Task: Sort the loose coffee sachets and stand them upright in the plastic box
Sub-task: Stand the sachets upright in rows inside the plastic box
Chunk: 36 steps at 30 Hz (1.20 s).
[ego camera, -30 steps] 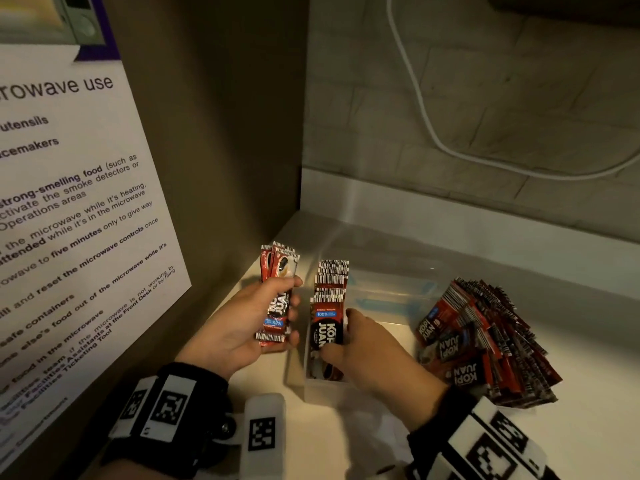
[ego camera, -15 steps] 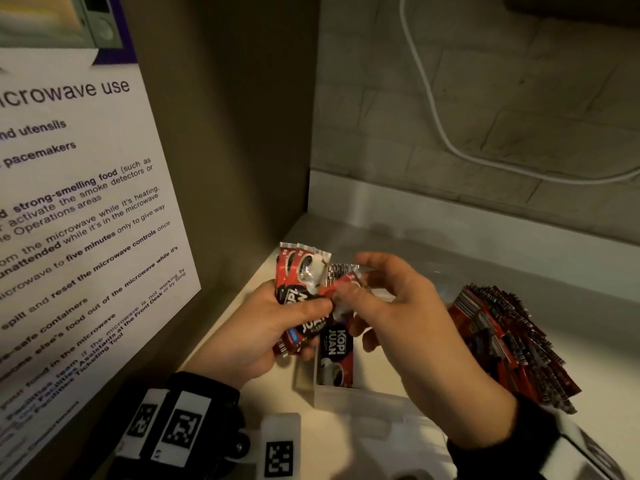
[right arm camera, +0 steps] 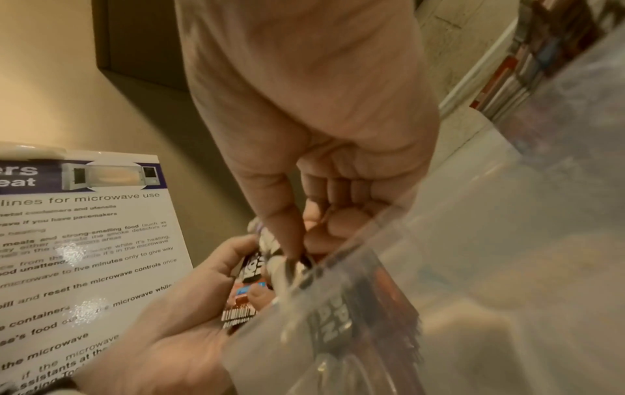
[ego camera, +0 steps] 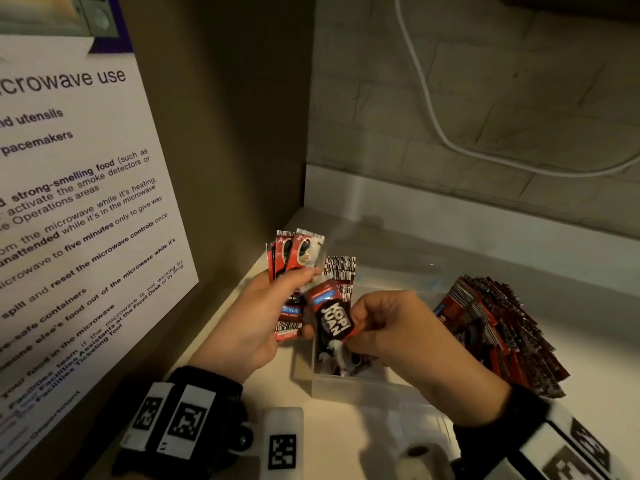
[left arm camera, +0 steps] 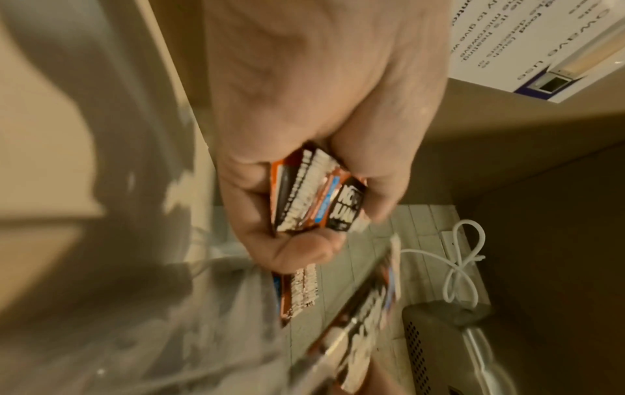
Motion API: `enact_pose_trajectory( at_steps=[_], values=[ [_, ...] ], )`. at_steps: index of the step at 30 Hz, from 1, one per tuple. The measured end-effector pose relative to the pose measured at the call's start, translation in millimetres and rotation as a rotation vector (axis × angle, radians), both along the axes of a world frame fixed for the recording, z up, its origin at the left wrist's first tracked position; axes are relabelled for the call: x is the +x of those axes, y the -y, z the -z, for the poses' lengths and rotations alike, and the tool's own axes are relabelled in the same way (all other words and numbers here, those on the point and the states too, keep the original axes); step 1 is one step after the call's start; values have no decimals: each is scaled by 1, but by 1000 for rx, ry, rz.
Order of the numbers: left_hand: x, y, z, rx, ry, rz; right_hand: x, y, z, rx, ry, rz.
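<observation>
My left hand (ego camera: 302, 303) grips a small upright stack of red and black coffee sachets (ego camera: 294, 258) just left of the clear plastic box (ego camera: 349, 388). In the left wrist view the same stack (left arm camera: 314, 195) sits between thumb and fingers. My right hand (ego camera: 357, 328) pinches a single sachet (ego camera: 331, 317), tilted, over the box's near left end. A row of sachets (ego camera: 341, 271) stands upright in the box behind it. In the right wrist view my fingertips (right arm camera: 297, 254) pinch that sachet at the box wall (right arm camera: 365, 299).
A large fanned pile of loose sachets (ego camera: 495, 327) lies on the white counter (ego camera: 588, 341) right of the box. A panel with a microwave notice (ego camera: 76, 220) closes the left side. A white cable (ego camera: 429, 109) hangs on the tiled back wall.
My right hand left the box, took one sachet from the stack in my left hand and has brought it down over the box. The left hand stayed roughly in place.
</observation>
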State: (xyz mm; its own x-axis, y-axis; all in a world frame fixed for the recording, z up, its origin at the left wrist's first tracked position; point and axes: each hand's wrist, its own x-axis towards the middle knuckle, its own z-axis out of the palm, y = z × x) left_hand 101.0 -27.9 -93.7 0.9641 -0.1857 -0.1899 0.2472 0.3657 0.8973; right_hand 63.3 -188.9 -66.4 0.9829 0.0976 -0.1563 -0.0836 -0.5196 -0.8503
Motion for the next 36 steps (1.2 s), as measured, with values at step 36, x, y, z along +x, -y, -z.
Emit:
enact_pose_trajectory(
  at_steps=[36],
  values=[
    [-12,0,-3,-16,204,98,-3,-8,-19,267,190,164]
  ],
)
